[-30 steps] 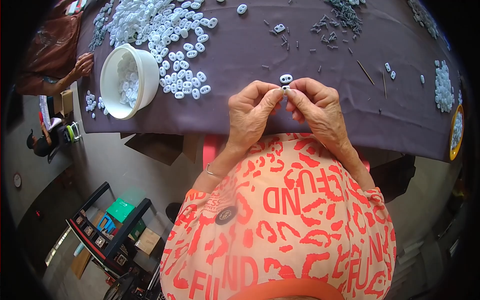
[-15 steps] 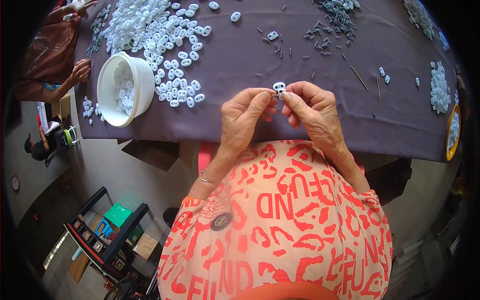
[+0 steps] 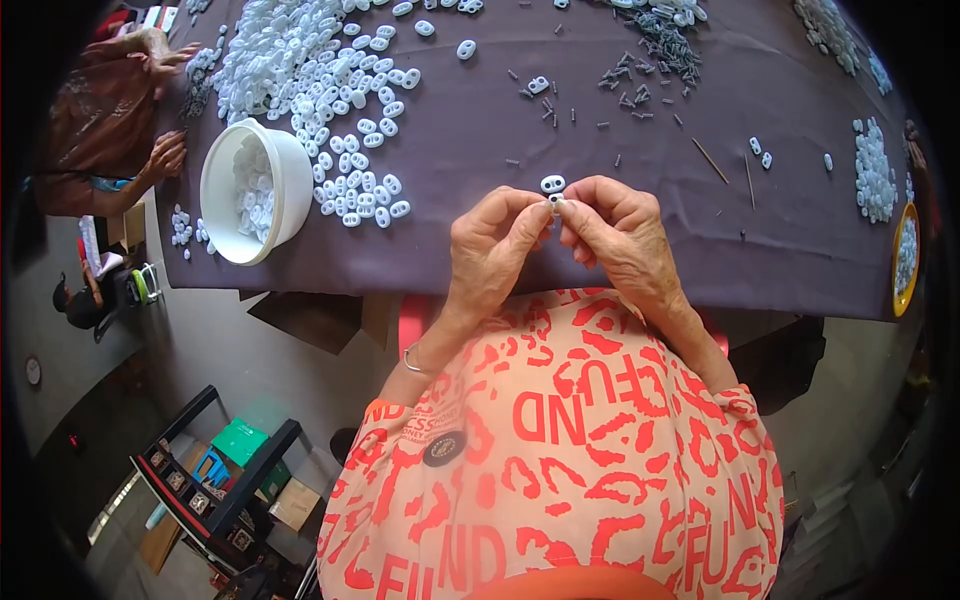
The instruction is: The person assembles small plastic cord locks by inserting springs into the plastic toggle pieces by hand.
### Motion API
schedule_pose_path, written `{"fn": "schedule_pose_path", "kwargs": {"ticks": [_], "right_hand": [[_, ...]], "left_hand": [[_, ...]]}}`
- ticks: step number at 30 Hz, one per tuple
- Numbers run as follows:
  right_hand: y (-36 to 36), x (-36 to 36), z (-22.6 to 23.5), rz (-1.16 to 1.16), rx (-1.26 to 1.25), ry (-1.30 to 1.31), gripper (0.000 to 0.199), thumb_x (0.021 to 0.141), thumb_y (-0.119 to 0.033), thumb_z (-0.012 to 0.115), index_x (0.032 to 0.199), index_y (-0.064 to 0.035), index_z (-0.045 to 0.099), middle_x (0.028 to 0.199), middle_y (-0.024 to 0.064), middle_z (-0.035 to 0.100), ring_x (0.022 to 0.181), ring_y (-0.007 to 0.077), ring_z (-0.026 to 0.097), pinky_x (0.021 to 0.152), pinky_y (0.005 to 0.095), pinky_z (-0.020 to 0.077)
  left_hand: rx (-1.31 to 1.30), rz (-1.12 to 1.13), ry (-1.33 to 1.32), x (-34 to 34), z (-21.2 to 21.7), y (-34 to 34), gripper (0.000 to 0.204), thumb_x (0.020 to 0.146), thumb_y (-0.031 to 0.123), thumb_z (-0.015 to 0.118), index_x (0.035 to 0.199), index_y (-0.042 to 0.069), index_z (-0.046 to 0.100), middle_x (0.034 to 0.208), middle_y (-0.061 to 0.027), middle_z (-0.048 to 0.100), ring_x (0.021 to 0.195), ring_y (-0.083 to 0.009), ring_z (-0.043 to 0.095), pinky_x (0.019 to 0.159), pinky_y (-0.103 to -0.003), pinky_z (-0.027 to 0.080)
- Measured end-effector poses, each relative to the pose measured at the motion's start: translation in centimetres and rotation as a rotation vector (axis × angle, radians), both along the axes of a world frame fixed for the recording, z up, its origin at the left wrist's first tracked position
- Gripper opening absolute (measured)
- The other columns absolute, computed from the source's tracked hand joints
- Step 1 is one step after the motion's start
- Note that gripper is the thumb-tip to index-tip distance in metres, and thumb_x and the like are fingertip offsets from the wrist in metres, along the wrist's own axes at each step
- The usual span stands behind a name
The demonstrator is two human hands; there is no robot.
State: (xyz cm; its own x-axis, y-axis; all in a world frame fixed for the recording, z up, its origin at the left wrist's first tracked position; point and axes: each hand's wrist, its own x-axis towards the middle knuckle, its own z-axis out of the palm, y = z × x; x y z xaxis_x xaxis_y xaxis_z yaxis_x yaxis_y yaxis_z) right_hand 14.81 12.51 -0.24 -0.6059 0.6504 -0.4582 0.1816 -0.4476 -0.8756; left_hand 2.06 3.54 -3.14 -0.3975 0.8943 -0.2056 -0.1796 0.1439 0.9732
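Left hand (image 3: 498, 243) and right hand (image 3: 622, 232) pinched small white piece (image 3: 556, 199), partly hidden, between them; two-holed white oval link (image 3: 553, 184) sat just beyond, above dark purple tablecloth (image 3: 450, 130); white plastic tub (image 3: 295, 185) stood left.

Smooth plastic oval (image 3: 553, 184), matt tablecloth (image 3: 450, 130)

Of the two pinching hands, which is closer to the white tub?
Left. The left hand is to the right of the white tub; the right hand is farther right, beyond the left.
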Motion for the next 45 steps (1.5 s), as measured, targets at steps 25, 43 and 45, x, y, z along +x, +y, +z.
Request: {"fn": "schedule_pose_path", "kwargs": {"ticks": [25,43,45], "right_hand": [[0.9,0.2,-0.5,0.039,0.043,-0.061,0.014,0.088,-0.016,0.055,0.089,-0.0026,0.06,0.063,-0.0031,0.055,0.052,0.0007,0.047,0.044,0.0146,0.0358],[0.7,-0.3,-1.3,0.048,0.102,-0.06,0.012,0.087,-0.014,0.057,0.088,-0.0028,0.061,0.061,-0.0033,0.054,0.05,0.0,0.045,0.042,0.0142,0.0328],[0.8,-0.2,-1.3,0.038,0.098,-0.042,0.012,0.087,-0.015,0.057,0.088,-0.0029,0.061,0.061,-0.0032,0.054,0.05,0.0002,0.045,0.042,0.0142,0.033]], "left_hand": [[0.08,0.011,0.115,0.7,-1.0,0.9,0.009,0.086,0.006,0.057,0.082,-0.001,0.056,0.073,-0.0009,0.052,0.065,-0.0067,0.046,0.057,-0.02,0.038],[0.022,0.042,0.108,0.7,-1.5,0.6,0.007,0.086,0.006,0.056,0.082,0.0,0.057,0.071,-0.0007,0.053,0.061,-0.0061,0.047,0.053,-0.02,0.038],[0.019,0.014,0.084,0.4,-0.9,0.7,0.007,0.086,0.006,0.056,0.084,0.0,0.057,0.072,-0.0009,0.054,0.062,-0.0059,0.048,0.054,-0.02,0.04]]}}
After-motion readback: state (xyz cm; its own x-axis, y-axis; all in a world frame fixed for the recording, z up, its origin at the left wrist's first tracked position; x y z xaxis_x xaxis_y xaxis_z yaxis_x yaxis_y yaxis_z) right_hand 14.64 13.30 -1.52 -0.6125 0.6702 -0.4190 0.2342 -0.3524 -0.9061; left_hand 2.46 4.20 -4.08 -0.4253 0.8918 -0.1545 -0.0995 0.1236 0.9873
